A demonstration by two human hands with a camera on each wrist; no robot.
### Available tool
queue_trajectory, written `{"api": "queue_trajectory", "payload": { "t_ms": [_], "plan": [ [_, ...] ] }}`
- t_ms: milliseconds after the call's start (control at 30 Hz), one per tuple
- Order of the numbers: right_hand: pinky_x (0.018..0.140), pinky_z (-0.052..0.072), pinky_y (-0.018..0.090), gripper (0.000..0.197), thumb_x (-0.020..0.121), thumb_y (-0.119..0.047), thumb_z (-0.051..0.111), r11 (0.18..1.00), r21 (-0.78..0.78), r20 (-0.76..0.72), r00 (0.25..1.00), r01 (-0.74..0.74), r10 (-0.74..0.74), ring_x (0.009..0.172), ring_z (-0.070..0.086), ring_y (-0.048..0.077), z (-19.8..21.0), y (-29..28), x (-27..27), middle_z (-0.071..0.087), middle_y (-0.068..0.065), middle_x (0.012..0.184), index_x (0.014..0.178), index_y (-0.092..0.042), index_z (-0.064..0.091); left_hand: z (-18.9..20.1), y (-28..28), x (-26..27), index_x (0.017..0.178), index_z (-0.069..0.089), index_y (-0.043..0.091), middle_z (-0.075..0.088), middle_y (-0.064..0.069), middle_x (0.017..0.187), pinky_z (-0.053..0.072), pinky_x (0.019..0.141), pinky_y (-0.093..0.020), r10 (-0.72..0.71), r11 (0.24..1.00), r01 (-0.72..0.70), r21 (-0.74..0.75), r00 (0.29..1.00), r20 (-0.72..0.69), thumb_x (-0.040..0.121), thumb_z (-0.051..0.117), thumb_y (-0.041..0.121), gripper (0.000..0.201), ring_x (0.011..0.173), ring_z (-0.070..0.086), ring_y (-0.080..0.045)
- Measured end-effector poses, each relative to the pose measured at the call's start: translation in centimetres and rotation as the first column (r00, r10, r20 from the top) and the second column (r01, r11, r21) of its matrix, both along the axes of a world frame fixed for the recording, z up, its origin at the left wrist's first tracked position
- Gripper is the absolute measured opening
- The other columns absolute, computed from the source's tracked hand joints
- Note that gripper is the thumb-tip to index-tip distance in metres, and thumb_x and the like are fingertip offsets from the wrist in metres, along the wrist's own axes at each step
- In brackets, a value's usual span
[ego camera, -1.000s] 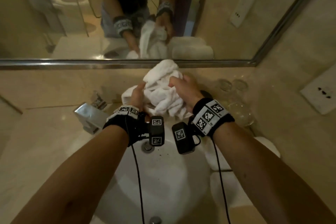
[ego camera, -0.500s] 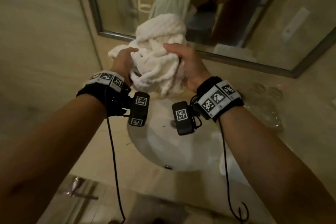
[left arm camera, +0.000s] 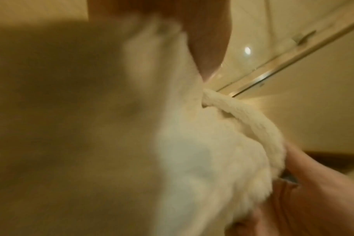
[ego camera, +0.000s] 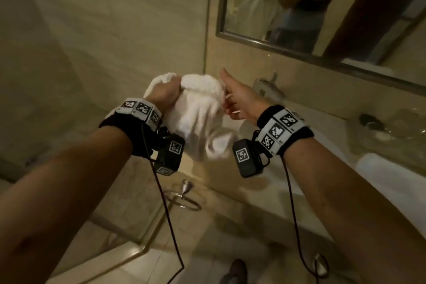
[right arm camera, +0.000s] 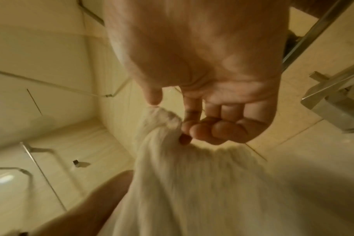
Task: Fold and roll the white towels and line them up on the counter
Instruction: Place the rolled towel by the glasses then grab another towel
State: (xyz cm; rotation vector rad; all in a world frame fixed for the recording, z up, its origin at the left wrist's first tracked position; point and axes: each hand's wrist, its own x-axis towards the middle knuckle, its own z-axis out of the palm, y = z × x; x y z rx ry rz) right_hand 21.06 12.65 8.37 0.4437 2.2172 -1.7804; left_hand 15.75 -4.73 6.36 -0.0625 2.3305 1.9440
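Note:
A crumpled white towel (ego camera: 199, 110) hangs in the air between both hands, left of the counter, with a loose corner drooping below the wrists. My left hand (ego camera: 164, 93) grips a bunch of it at the top left. My right hand (ego camera: 230, 101) has its thumb sticking up and its fingers curled against the towel's right edge. In the right wrist view the right hand's curled fingertips (right arm camera: 189, 129) pinch a gathered edge of the towel (right arm camera: 192, 183). The left wrist view is blurred; the towel (left arm camera: 202, 159) fills it, with a finger (left arm camera: 208, 39) over its top.
To the right stand the faucet (ego camera: 265, 90), a mirror (ego camera: 322, 7) on the wall, glasses (ego camera: 403, 122) and a rolled white towel (ego camera: 387, 175) on the counter (ego camera: 322, 122). A metal towel ring (ego camera: 182, 200) hangs below the hands. Tiled wall lies to the left.
The towel has travelled from above the sink to the left, and the view turned with it. It now hangs looser and lower. The right hand went from clutching the bundle to pinching an edge.

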Motion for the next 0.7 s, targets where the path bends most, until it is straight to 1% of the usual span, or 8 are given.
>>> {"api": "queue_trajectory", "payload": {
  "t_ms": [67,167,367,433,500,567,633,700],
  "plan": [
    [0.071,0.044,0.031,0.055,0.088,-0.067,0.042,0.996,0.077,0.013,0.999,0.045,-0.046,0.074,0.05,0.017,-1.5,-2.4,0.5,0.055,0.001,0.08,0.09,-0.016,0.064,-0.3,-2.7,0.8,0.058,0.037,0.018,0.042,0.009,0.041,0.033,0.039,-0.019,-0.06,0.994,0.061,0.091,0.998,-0.017,0.095,0.042,0.018,0.037,0.038,0.04,-0.008],
    [0.07,0.044,0.029,0.041,0.086,-0.042,0.061,0.983,0.083,-0.017,0.986,0.166,-0.166,0.088,0.054,0.015,-3.3,-6.2,0.7,0.058,0.001,0.105,0.114,-0.012,0.057,-0.4,-6.0,1.0,0.066,0.039,0.02,0.043,0.015,0.044,0.032,0.04,-0.014,-0.178,0.96,0.179,0.215,0.984,-0.026,0.096,0.046,0.018,0.031,0.038,0.038,0.002],
    [0.099,0.042,0.041,0.093,0.053,-0.012,0.063,0.965,0.154,-0.09,0.976,0.211,-0.199,0.125,0.04,0.027,-4.2,-10.9,0.9,0.036,0.005,0.144,0.141,-0.032,0.038,1.4,-10.6,2.3,0.081,0.053,0.014,0.059,-0.001,0.061,0.047,0.053,-0.021,-0.318,0.883,0.244,0.401,0.94,0.127,0.097,0.044,0.017,0.018,0.052,0.061,-0.013],
    [0.09,0.05,0.037,0.1,0.048,-0.001,0.054,0.987,0.14,-0.109,0.992,0.08,-0.065,0.12,0.046,0.029,-3.7,-12.2,1.0,0.036,0.01,0.145,0.142,-0.034,0.039,1.7,-11.8,2.9,0.081,0.053,0.011,0.057,-0.004,0.064,0.046,0.056,-0.024,-0.359,0.851,0.276,0.447,0.927,0.111,0.092,0.048,0.015,0.013,0.053,0.059,-0.014],
    [0.077,0.049,0.032,0.081,0.043,0.002,0.051,0.991,0.076,-0.045,0.992,-0.113,0.117,0.102,0.055,0.031,-3.4,-13.2,1.3,0.055,0.018,0.124,0.121,-0.018,0.059,2.2,-12.5,3.7,0.077,0.053,0.007,0.06,-0.005,0.06,0.048,0.055,-0.022,-0.414,0.81,0.325,0.488,0.907,0.083,0.092,0.044,0.013,0.019,0.053,0.061,-0.016],
    [0.077,0.048,0.038,0.064,0.026,-0.004,0.057,0.977,0.086,0.029,0.981,-0.196,0.194,0.087,0.057,0.036,-3.6,-13.5,1.8,0.062,0.022,0.092,0.088,0.007,0.066,2.6,-13.2,4.2,0.074,0.053,0.007,0.061,-0.004,0.057,0.048,0.057,-0.022,-0.433,0.794,0.336,0.507,0.898,0.083,0.093,0.04,0.012,0.023,0.053,0.061,-0.017],
    [0.064,0.047,0.028,0.028,0.021,-0.004,0.054,0.98,0.107,0.018,0.986,-0.169,0.168,0.066,0.055,0.032,-3.2,-13.8,2.7,0.058,0.016,0.06,0.047,0.004,0.063,3.0,-13.8,4.2,0.074,0.058,0.008,0.062,-0.004,0.059,0.048,0.059,-0.024,-0.418,0.83,0.324,0.455,0.9,0.121,0.09,0.045,0.015,0.021,0.054,0.06,-0.018],
    [0.055,0.04,0.024,0.007,0.027,-0.001,0.047,0.986,0.154,-0.041,0.996,-0.07,0.077,0.054,0.049,0.024,-2.0,-14.9,2.9,0.049,0.006,0.042,0.026,-0.007,0.051,3.4,-14.2,4.2,0.076,0.061,0.01,0.063,-0.004,0.062,0.046,0.058,-0.023,-0.352,0.902,0.293,0.318,0.925,0.146,0.084,0.054,0.018,0.014,0.053,0.06,-0.017]
  ]
}}
